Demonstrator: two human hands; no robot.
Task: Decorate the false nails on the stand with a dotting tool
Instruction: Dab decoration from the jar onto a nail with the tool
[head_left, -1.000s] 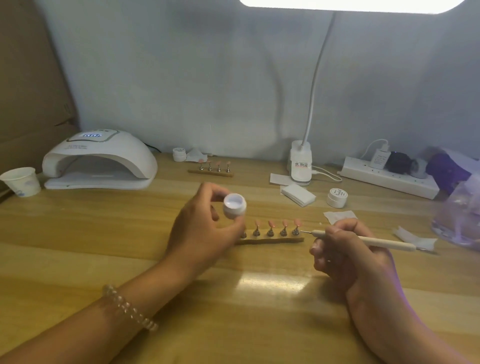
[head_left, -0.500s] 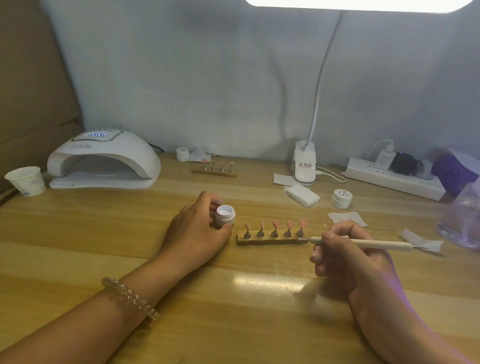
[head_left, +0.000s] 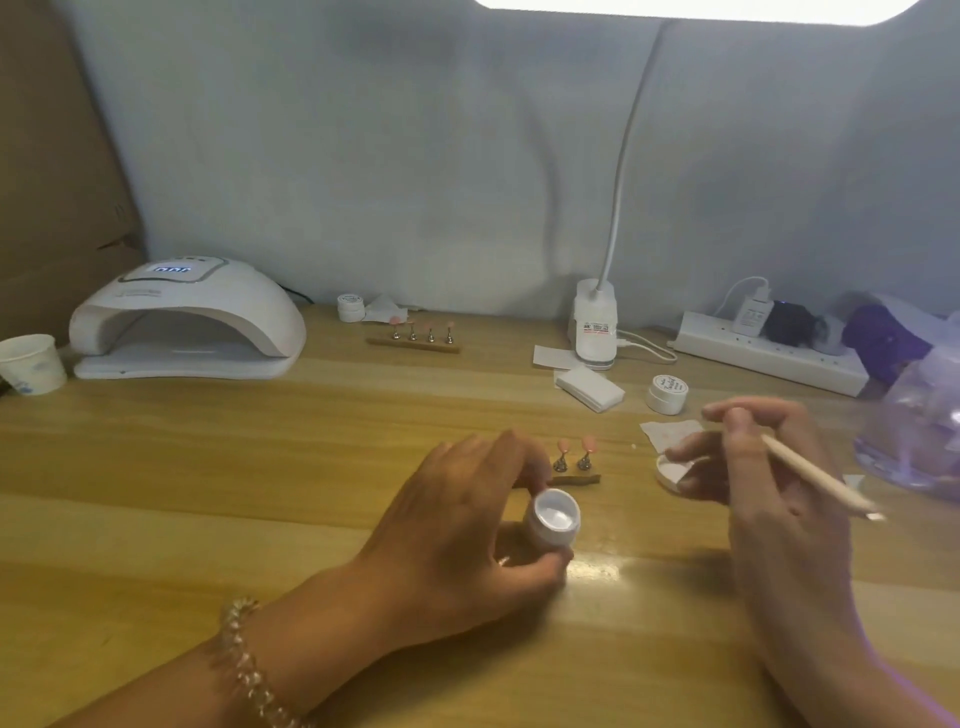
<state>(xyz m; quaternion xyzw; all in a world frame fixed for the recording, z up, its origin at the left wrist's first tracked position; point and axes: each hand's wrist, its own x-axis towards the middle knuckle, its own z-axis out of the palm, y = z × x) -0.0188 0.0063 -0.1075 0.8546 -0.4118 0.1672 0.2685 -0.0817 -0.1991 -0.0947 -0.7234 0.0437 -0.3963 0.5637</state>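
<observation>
Fingers (head_left: 485, 451) of left hand (head_left: 457, 530) drew jar (head_left: 553, 519) nearer.

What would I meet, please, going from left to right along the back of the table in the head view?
Paper cup → white nail-curing lamp → small closed white jar → far nail stand → desk lamp base → white power strip.

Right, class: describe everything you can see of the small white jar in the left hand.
The jar is small, round and white, seemingly plastic, with no lid on. Its open mouth tilts toward the camera and shows a pale inside. The left hand grips it between fingers and thumb, just in front of the nail stand.
</observation>
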